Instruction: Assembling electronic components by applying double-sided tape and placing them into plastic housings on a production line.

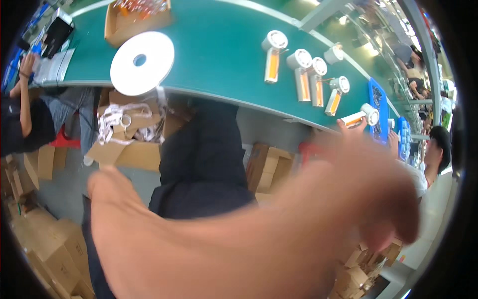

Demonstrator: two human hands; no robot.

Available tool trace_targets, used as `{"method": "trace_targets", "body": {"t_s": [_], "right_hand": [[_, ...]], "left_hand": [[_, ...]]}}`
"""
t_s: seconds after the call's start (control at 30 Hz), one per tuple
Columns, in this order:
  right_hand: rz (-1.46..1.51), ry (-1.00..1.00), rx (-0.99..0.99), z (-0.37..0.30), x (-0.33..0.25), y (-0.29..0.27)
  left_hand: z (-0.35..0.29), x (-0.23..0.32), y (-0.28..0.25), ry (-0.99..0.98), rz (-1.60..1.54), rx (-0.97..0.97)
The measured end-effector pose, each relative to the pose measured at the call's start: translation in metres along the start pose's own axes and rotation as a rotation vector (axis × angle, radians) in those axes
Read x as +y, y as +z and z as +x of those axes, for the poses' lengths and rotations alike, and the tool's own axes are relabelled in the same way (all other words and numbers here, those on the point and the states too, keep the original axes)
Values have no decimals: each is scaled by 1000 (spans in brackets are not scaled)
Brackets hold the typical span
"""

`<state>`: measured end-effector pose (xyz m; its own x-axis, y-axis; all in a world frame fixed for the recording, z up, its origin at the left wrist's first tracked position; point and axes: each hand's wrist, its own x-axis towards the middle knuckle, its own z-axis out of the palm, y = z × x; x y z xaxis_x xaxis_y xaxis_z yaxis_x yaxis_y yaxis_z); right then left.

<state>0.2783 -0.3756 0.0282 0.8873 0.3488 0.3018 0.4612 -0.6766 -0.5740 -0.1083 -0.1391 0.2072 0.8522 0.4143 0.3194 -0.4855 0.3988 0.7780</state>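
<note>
A large bare hand (279,239), apparently my left, fills the lower part of the picture, very close and smeared by motion. One digit shows at its left end, and blurred fingers bend downward at its right end. Whether anything is in its grasp cannot be told. My right hand is not visible. Beyond the hand are my dark-clad legs (201,144) and a green worktable (214,55). A white disc-shaped reel (124,65) with a centre hole overhangs the table's near edge.
Several white round-headed devices with orange panels (272,65) stand at the table's right. A co-worker's hand (352,128) holds another, beside a blue tray (379,112). Open cartons include one of white strips (132,154) below and one of orange parts (122,30). Another person's arm (25,99) is left.
</note>
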Motion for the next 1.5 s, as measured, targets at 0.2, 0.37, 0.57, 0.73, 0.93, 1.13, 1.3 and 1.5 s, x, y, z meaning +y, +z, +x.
{"method": "trace_targets", "body": {"t_s": [0.2,0.37,0.57,0.73,0.93,1.13,1.3,1.5], "right_hand": [[172,-82,-177,60,79,-7],[137,-23,-341,74,65,9],[235,-91,-281,76,108,15],[70,-20,-200,45,62,11],[128,-24,255,3,28,21],[754,-459,38,-52,-159,-10],[1224,-1032,-468,-88,-285,-38],[1702,-781,-1005,-119,-327,-35]], "left_hand": [[5,-16,-20,-134,-274,-202],[19,-25,19,95,-294,-412],[-2,-26,54,107,-721,-131],[19,0,5,-212,-499,-616],[3,-45,-21,-12,-602,-305],[-3,-235,-92,-402,-522,-215],[-43,-361,-113,-725,-168,161],[-46,-354,-128,-672,-315,148]]}}
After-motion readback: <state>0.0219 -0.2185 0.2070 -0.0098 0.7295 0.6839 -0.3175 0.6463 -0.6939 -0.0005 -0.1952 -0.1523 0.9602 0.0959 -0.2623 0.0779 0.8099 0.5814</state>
